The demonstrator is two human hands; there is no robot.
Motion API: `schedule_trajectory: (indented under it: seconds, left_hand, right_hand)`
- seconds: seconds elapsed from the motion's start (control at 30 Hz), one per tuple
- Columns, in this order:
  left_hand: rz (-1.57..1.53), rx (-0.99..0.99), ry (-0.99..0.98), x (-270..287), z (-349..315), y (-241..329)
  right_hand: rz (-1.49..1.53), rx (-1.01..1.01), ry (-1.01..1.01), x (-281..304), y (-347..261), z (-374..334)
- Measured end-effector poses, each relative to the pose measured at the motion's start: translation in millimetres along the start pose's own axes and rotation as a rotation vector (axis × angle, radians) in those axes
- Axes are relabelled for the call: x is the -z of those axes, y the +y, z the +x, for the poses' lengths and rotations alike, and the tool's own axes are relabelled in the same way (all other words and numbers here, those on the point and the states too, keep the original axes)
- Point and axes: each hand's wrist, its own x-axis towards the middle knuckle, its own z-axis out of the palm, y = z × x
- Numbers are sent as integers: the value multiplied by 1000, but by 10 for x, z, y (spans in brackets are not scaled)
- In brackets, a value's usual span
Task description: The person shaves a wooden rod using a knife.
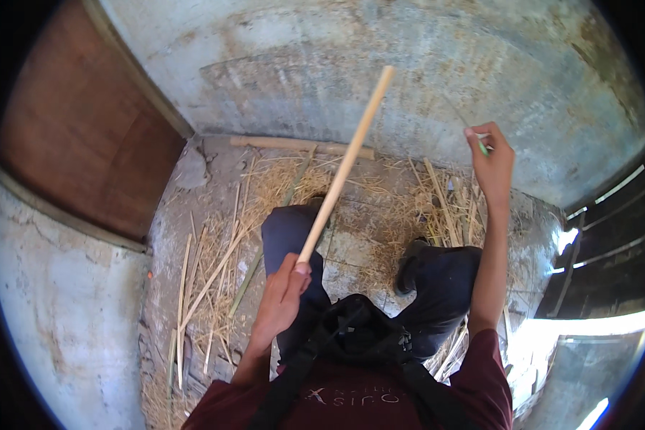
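My left hand [281, 297] is closed round the lower end of a long pale bamboo stick [350, 158]. The stick slants up and to the right, in front of the wall. Out to the right, my right hand [492, 154] is raised and closed on a knife [483, 148] with a green handle. Its thin blade points up and to the left, faint against the grey wall and apart from the stick. Most of the handle is hidden by my fingers.
Straw-like shavings [272, 179] and long split bamboo strips [215, 283] litter the floor around my legs. A thick bamboo pole [301, 146] lies along the foot of the stained wall [301, 79]. A brown door [86, 122] stands left, dark slats [609, 258] at right.
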Motion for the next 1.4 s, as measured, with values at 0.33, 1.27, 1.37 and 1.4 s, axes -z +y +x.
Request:
schedule_trajectory:
  seconds: [0.33, 1.27, 1.37, 1.4]
  left_hand:
    - [68, -119, -94, -166, 84, 362]
    - [-268, -208, -107, -312, 51, 281]
    - [-354, -247, -108, -321, 59, 249]
    - [-379, -257, -111, -337, 59, 263]
  right_hand:
    - [466, 342, -163, -44, -989, -1314]
    - [493, 670, -178, -224, -1082, -1786]
    - [497, 672, -188, -209, -1089, -1792]
    - [496, 675, -195, -198, -1096, -1792]
